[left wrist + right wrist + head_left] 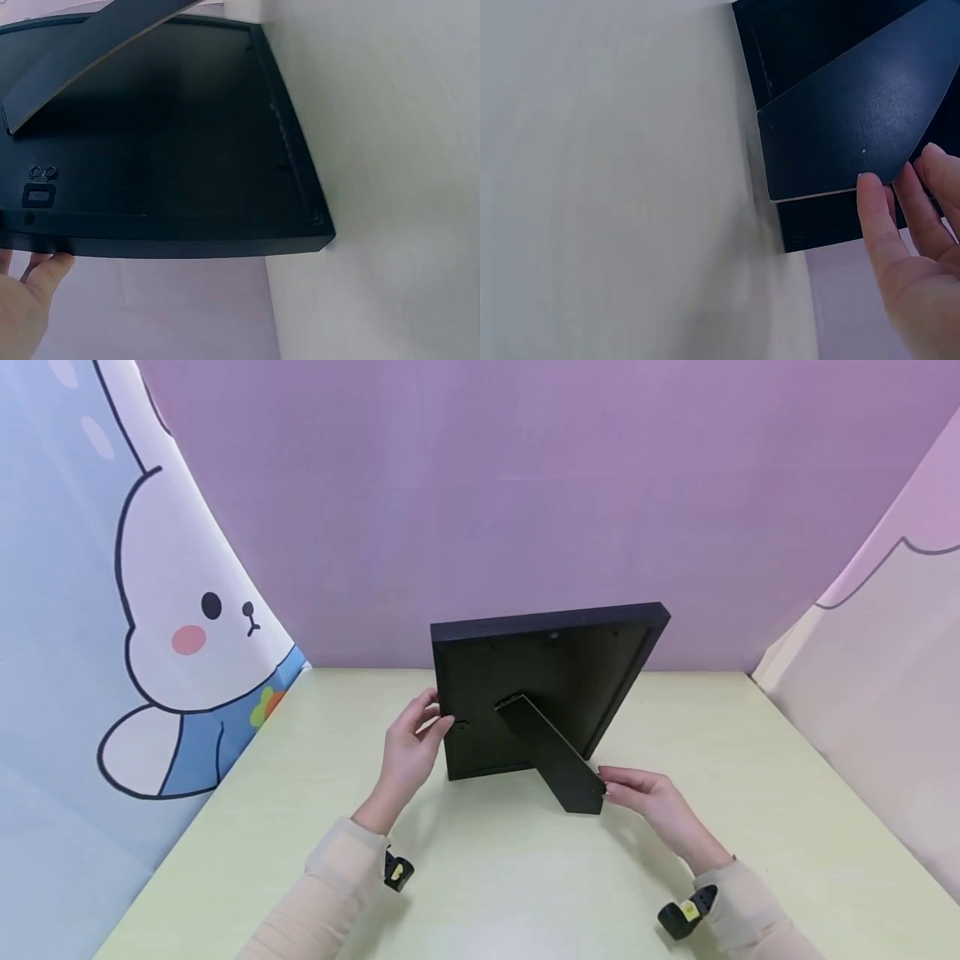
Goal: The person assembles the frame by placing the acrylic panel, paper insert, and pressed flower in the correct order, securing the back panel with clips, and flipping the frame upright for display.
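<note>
A black picture frame (480, 677) stands on the table with its back facing me, and its easel leg (551, 756) is swung out from the back panel. My left hand (408, 747) grips the frame's left edge, thumb on the back side; in the left wrist view the hand (30, 307) shows only partly at the frame's edge. Near the bottom end of the leg, my right hand (660, 802) pinches its right edge between thumb and fingers. The right wrist view shows that hand (915, 240) at the wide end of the leg (847, 120). The frame's front is hidden.
The pale yellow-green table (247, 860) spreads around the frame. A purple backdrop (525, 485) rises behind it, a panel with a cartoon rabbit (180, 568) stands at left, and a pale panel (885, 693) at right. Each wrist wears a small black camera.
</note>
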Available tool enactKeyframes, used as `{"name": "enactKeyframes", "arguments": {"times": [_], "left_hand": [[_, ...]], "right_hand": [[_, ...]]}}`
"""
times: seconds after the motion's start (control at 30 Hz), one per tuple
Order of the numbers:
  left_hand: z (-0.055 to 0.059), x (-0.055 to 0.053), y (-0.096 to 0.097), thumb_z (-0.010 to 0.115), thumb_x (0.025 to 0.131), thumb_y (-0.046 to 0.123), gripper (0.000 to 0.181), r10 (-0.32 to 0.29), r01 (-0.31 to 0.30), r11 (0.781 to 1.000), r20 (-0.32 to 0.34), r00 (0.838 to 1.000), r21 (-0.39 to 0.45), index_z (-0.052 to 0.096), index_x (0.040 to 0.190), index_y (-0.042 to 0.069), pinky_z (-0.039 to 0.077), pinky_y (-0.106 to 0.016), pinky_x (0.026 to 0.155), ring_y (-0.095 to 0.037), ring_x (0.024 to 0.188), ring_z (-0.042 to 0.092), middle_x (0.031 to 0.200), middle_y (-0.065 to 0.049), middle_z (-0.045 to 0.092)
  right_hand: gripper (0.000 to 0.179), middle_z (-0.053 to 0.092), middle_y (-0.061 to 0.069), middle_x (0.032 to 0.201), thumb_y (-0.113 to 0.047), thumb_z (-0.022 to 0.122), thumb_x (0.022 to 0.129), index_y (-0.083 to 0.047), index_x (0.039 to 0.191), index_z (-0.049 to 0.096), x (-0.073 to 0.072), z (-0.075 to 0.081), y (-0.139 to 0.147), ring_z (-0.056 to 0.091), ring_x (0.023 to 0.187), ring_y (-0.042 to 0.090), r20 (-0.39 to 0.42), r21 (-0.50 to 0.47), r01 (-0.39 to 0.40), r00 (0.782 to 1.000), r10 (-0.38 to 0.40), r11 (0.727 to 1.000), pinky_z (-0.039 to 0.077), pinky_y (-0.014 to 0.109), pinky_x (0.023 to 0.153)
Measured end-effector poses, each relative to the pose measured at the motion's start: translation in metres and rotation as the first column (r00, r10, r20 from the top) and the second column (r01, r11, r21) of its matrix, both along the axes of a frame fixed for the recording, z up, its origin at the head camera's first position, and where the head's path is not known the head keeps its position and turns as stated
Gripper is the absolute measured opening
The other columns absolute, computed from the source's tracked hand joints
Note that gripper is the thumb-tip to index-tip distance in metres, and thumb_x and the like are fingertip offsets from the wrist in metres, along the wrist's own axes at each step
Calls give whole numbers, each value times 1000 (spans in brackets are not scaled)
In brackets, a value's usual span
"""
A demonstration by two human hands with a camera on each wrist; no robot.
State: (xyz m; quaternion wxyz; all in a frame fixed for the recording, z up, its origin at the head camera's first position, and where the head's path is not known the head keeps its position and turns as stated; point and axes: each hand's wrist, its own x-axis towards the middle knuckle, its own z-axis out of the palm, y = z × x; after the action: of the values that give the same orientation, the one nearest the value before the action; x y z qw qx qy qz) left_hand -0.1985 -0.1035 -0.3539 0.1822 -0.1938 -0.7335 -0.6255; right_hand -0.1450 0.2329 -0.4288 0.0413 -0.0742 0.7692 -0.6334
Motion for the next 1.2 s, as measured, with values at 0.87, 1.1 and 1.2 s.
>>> {"name": "enactKeyframes", "arguments": {"times": [0.87, 1.1, 1.2], "left_hand": [[10, 17, 3, 60, 82, -13, 36, -32, 29, 999, -127, 991, -25, 52, 117, -14, 44, -43, 86, -39, 101, 54, 108, -26, 55], [9, 16, 2, 60, 82, -13, 34, -40, 37, 999, -121, 992, -31, 53, 115, -14, 43, -44, 87, -39, 101, 54, 107, -25, 55], [9, 15, 1, 60, 82, -13, 34, -48, 45, 999, -109, 993, -28, 53, 115, -13, 44, -41, 87, -37, 102, 54, 106, -25, 55]], "right_hand": [[42, 57, 15, 121, -17, 61, 89, 7, 123, 54, 28, -4, -7, 59, 100, 14, 51, -15, -55, 997, 56, 998, 43, 24, 85], [45, 57, 16, 121, -20, 60, 90, 5, 126, 52, 34, -3, -8, 60, 101, 18, 86, -9, -67, 994, 67, 998, 42, 23, 86], [46, 55, 18, 122, -21, 59, 90, 6, 126, 52, 37, -3, -8, 59, 101, 19, 83, -5, -74, 994, 75, 997, 41, 22, 86]]}}
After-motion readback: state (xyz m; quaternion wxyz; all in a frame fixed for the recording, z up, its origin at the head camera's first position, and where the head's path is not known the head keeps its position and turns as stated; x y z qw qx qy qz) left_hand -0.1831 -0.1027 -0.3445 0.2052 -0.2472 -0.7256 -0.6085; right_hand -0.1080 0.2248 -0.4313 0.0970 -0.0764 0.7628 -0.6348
